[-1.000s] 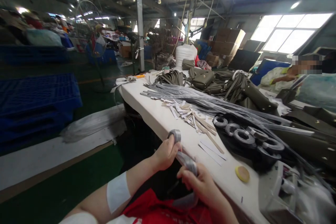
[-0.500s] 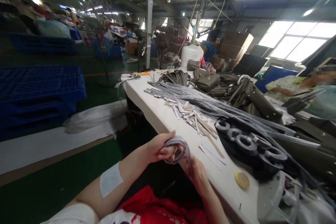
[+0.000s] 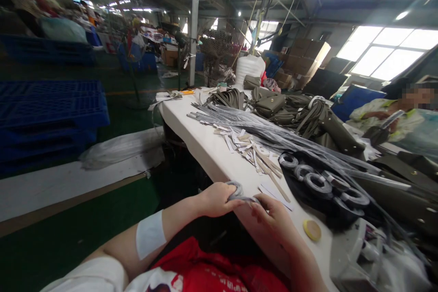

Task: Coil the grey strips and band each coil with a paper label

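In front of the table edge my left hand (image 3: 217,198) is closed around a small coil of grey, plastic-wrapped strap (image 3: 237,188). A free length of that strap runs from the coil to my right hand (image 3: 275,219), which pinches it between thumb and fingers. Part of the coil is hidden behind my left hand. Beyond my right hand, several similar wound coils (image 3: 318,185) lie on black material. Long loose straps in clear plastic (image 3: 260,127) stretch across the table past them.
The white-topped table (image 3: 201,155) bears scattered paper and tan strips (image 3: 253,153), a yellow tape roll (image 3: 311,230) and dark olive bags (image 3: 273,105). A tape dispenser-like grey object (image 3: 356,251) stands at lower right. A co-worker (image 3: 386,116) sits opposite. Blue pallets (image 3: 51,114) stand left.
The coil has turned to lie flatter, and my left hand has shifted slightly right. My right hand has moved right and pulls a short length of strap sideways from the coil.
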The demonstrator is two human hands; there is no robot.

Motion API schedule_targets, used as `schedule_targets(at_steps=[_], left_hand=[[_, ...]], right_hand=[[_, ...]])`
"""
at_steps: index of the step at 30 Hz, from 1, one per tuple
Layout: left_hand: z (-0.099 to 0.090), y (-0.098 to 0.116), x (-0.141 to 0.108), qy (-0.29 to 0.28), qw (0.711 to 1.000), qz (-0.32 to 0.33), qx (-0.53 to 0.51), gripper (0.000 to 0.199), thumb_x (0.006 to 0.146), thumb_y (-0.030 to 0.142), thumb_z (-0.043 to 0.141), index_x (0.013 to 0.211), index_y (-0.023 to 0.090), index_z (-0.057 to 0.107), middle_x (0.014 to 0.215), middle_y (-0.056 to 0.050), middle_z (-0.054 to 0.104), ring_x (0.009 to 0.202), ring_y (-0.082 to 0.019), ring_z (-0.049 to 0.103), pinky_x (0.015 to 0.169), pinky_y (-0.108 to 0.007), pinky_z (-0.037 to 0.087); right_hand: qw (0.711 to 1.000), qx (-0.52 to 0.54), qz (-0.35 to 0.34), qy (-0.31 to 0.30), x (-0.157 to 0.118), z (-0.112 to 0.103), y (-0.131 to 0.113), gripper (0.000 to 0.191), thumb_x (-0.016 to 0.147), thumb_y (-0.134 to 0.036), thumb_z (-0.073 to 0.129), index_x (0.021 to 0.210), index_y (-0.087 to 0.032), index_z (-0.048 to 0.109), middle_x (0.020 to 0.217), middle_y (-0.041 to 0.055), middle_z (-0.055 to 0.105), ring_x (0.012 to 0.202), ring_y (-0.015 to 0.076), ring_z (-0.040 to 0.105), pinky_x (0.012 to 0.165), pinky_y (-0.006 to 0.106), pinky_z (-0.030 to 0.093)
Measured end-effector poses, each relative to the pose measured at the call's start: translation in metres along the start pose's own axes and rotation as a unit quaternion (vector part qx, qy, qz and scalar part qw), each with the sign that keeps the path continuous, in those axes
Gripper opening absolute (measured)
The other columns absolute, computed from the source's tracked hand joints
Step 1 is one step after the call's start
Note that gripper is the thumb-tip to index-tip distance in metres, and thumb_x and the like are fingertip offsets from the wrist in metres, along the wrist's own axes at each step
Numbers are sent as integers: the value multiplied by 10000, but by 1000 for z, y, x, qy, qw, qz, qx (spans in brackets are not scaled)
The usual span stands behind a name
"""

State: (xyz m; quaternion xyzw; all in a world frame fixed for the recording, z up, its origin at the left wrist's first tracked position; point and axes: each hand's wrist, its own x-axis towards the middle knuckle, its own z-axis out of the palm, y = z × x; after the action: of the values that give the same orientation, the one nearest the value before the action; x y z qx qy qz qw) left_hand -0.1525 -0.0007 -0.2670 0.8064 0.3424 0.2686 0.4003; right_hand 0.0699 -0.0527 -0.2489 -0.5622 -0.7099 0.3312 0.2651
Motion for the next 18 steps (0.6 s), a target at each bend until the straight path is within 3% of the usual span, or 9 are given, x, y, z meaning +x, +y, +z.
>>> schedule_targets(at_steps=[1,3,5,8,11,14,16,18], left_hand=[[-2,0,0,-61,996,-26,-51,502,856,664,486,638,215,547,507,16,508,444,-139,454,529,-262,363],[-4,-2,1,-171,963,-82,-189,586,868,712,399,665,200,600,416,43,452,362,-117,403,507,-259,374],[-4,-4,2,-212,910,-123,-334,657,862,740,372,736,164,659,359,65,390,320,-106,368,522,-272,408],[2,-7,5,-148,842,-118,-504,646,795,732,532,820,111,705,359,95,326,333,-84,360,573,-271,438],[14,-8,7,-64,792,-88,-600,521,712,583,752,926,109,712,442,107,355,390,-48,370,690,-260,464],[24,-10,6,-23,758,-89,-646,467,694,497,805,959,127,702,545,84,408,469,-53,406,724,-280,480],[26,-15,4,-21,769,-96,-632,495,686,519,800,972,131,687,624,44,479,568,-97,485,699,-296,486],[24,-21,3,14,821,-104,-562,518,700,539,780,1012,139,672,755,-11,576,710,-144,556,731,-299,481]], right_hand=[[999,-39,-11,-7,2,-2,4,289,930,-423,501,840,-213,677,800,30,692,743,189,598,705,285,430],[996,-80,-24,-10,5,0,13,319,944,-432,470,832,-226,687,842,36,693,781,198,594,728,296,414],[999,-40,-13,4,6,13,20,438,949,-505,426,703,-213,640,699,30,636,677,183,551,677,293,402],[996,74,10,42,5,48,22,606,947,-644,248,636,-214,541,575,13,518,566,163,472,591,284,396],[988,142,34,58,5,85,15,666,940,-665,73,834,-208,546,641,25,541,557,169,501,517,277,404],[966,231,86,77,8,98,11,628,919,-701,147,985,-202,522,644,23,543,528,180,512,473,282,400],[959,258,93,73,9,89,14,606,895,-724,253,999,-197,533,623,13,532,508,179,495,476,288,397],[969,231,73,45,8,72,19,543,894,-686,361,994,-193,567,646,14,560,545,179,511,527,291,418]])
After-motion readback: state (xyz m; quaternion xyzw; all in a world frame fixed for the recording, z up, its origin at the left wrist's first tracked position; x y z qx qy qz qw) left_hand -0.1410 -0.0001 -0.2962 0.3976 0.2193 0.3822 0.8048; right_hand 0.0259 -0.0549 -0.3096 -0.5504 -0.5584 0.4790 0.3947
